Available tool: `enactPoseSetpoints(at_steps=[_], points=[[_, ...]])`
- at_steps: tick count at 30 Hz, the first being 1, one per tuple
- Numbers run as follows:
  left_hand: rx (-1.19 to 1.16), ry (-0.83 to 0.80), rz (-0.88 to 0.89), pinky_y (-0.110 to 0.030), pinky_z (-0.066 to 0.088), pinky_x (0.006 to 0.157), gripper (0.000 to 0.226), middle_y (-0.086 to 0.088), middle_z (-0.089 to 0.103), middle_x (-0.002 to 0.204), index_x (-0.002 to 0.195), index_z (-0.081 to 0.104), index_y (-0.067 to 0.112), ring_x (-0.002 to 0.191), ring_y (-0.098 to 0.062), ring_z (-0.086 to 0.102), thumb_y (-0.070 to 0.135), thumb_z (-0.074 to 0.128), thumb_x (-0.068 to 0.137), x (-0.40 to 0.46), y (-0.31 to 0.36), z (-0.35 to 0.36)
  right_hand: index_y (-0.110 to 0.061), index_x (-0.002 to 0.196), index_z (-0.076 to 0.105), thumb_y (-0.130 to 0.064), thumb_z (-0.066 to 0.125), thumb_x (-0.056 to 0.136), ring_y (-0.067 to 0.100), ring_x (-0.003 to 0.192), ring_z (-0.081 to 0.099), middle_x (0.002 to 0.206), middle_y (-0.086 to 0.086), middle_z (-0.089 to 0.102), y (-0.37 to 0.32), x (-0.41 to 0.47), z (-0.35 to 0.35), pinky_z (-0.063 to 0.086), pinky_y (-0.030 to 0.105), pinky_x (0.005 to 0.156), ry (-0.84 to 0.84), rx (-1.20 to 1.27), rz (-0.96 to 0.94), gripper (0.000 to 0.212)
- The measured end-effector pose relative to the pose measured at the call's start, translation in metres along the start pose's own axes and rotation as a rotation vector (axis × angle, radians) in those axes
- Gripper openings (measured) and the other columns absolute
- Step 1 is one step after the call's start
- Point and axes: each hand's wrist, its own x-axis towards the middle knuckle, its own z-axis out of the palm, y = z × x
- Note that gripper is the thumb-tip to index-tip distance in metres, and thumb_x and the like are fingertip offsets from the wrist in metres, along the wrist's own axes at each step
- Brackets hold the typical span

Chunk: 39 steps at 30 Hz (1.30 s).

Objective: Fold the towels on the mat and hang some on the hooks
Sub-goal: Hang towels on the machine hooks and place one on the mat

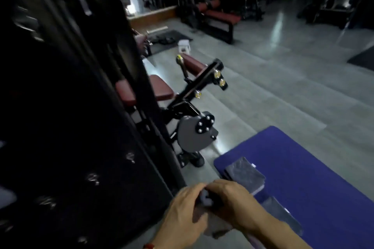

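Head view, bottom centre of the frame: left hand [182, 211] and right hand [235, 202] meet over one grey towel [214, 226], fingers of both curled and gripping its bunched top edge, the rest of the cloth hanging below between the wrists. Just right of the hands, a folded grey towel stack [244, 174] lies on the near-left corner of the blue mat [303, 168]. Dark panel with metal hooks [92, 178] fills the left side of the frame; blurred.
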Motion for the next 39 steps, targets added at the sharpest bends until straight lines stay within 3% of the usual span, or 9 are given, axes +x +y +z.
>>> enactPoseSetpoints(at_steps=[3,10,15,21,25,31,33,36,39], points=[[0.005,0.214,0.004,-0.003,0.039,0.093,0.062,0.027,0.06,0.124,0.133,0.057,0.042,0.114,0.017,0.054,0.017,0.073,0.078,-0.058,0.049,-0.103,-0.03,0.095,0.064,-0.042,0.062,0.082,0.009,0.083,0.063,0.091,-0.008,0.066,-0.098,0.035,-0.014,0.053,0.038,0.076,0.048,-0.089,-0.159,0.018],[-0.141,0.579,-0.04,-0.002,0.044,0.083,0.046,0.03,0.069,0.105,0.109,0.065,0.044,0.105,0.017,0.058,0.007,0.077,0.085,-0.154,0.061,-0.244,-0.025,0.105,0.059,-0.03,0.085,0.079,0.009,0.085,0.064,0.093,-0.011,0.067,-0.256,0.085,-0.014,0.053,0.033,0.074,0.15,0.073,-0.448,0.037],[-0.496,0.794,-0.087,-0.02,0.055,0.083,0.032,0.003,0.077,0.105,0.111,0.072,0.019,0.104,-0.01,0.071,0.003,0.078,0.084,-0.188,0.059,-0.291,-0.025,0.112,0.067,-0.031,0.08,0.088,0.006,0.105,0.063,0.11,-0.016,0.062,-0.318,0.121,0.014,0.052,0.024,0.089,0.259,0.159,-0.704,0.028],[-0.869,0.732,-0.019,-0.05,0.048,0.103,0.037,-0.02,0.069,0.123,0.128,0.058,0.002,0.118,-0.036,0.065,0.015,0.062,0.094,-0.18,0.054,-0.332,-0.02,0.109,0.072,-0.015,0.072,0.095,0.016,0.101,0.071,0.102,-0.006,0.075,-0.352,0.158,0.011,0.058,0.036,0.088,0.102,0.56,-0.662,0.015],[-0.682,0.822,0.026,-0.045,0.057,0.094,0.029,-0.016,0.069,0.124,0.123,0.053,-0.001,0.117,-0.035,0.066,-0.01,0.051,0.096,-0.155,0.056,-0.355,-0.019,0.103,0.075,-0.015,0.073,0.094,0.016,0.095,0.073,0.096,-0.006,0.076,-0.364,0.186,-0.017,0.059,0.036,0.084,0.067,0.584,-0.699,0.01],[-0.453,0.861,0.027,-0.03,0.059,0.086,0.04,-0.006,0.075,0.114,0.122,0.065,0.013,0.107,-0.021,0.071,-0.013,0.055,0.093,-0.123,0.066,-0.375,-0.022,0.098,0.073,-0.019,0.074,0.093,0.014,0.097,0.07,0.102,-0.009,0.071,-0.359,0.22,-0.046,0.059,0.035,0.084,0.067,0.513,-0.722,0.006],[-0.366,0.948,-0.016,-0.031,0.06,0.079,0.031,-0.007,0.077,0.098,0.105,0.071,0.018,0.093,-0.024,0.074,-0.008,0.059,0.092,-0.118,0.063,-0.378,-0.023,0.097,0.07,-0.018,0.071,0.095,0.014,0.093,0.07,0.096,-0.008,0.071,-0.356,0.224,-0.05,0.059,0.033,0.081,0.031,0.501,-0.722,0.005],[-0.246,0.901,-0.025,-0.041,0.056,0.086,0.012,-0.014,0.073,0.097,0.105,0.07,0.014,0.096,-0.033,0.07,0.011,0.069,0.093,-0.116,0.054,-0.392,-0.026,0.096,0.065,-0.02,0.065,0.099,0.014,0.087,0.067,0.091,-0.004,0.069,-0.353,0.234,-0.054,0.058,0.033,0.077,-0.022,0.449,-0.682,0.006],[-0.049,0.793,-0.028,-0.037,0.053,0.09,0.026,-0.008,0.07,0.099,0.105,0.07,0.016,0.098,-0.025,0.067,0.036,0.067,0.089,-0.121,0.047,-0.412,-0.029,0.097,0.066,-0.023,0.062,0.101,0.008,0.086,0.067,0.09,-0.007,0.07,-0.348,0.241,-0.056,0.055,0.026,0.076,-0.052,0.438,-0.617,0.008]])
